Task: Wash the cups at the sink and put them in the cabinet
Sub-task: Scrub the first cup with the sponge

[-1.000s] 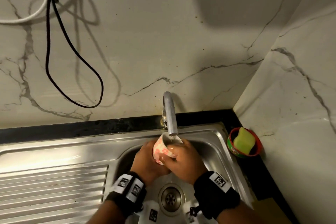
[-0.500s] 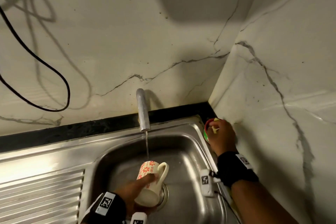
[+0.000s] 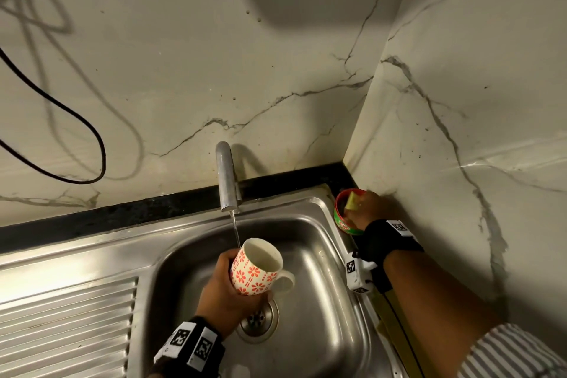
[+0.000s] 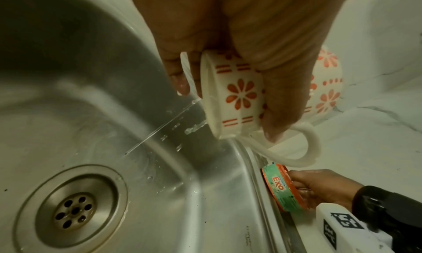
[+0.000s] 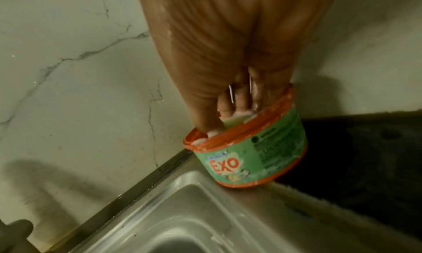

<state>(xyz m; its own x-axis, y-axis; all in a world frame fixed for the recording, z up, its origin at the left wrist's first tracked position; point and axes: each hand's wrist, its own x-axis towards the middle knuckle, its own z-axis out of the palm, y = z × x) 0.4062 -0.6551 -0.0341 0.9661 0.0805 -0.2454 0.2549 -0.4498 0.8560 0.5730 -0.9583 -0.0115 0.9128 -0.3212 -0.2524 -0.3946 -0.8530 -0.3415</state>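
My left hand (image 3: 228,290) grips a white cup with red flowers (image 3: 256,267) over the steel sink (image 3: 325,325), tilted with its mouth up and right. Water from the tap (image 3: 227,181) runs down past its rim. In the left wrist view the cup (image 4: 235,96) drips and its handle (image 4: 303,148) points toward the sink's edge. My right hand (image 3: 366,209) reaches into a green and orange soap tub (image 3: 345,222) in the corner, its fingers (image 5: 230,105) on a yellow-green sponge (image 5: 233,120) inside the tub (image 5: 248,155).
The drain (image 3: 259,319) lies below the cup. A ribbed draining board (image 3: 64,325) stretches to the left. Marble walls meet at the corner behind the tub. A black cable (image 3: 76,123) hangs on the back wall at left.
My right hand left the cup and went to the soap tub at the corner. My left hand now holds the cup alone, tilted mouth-up beside the water stream.
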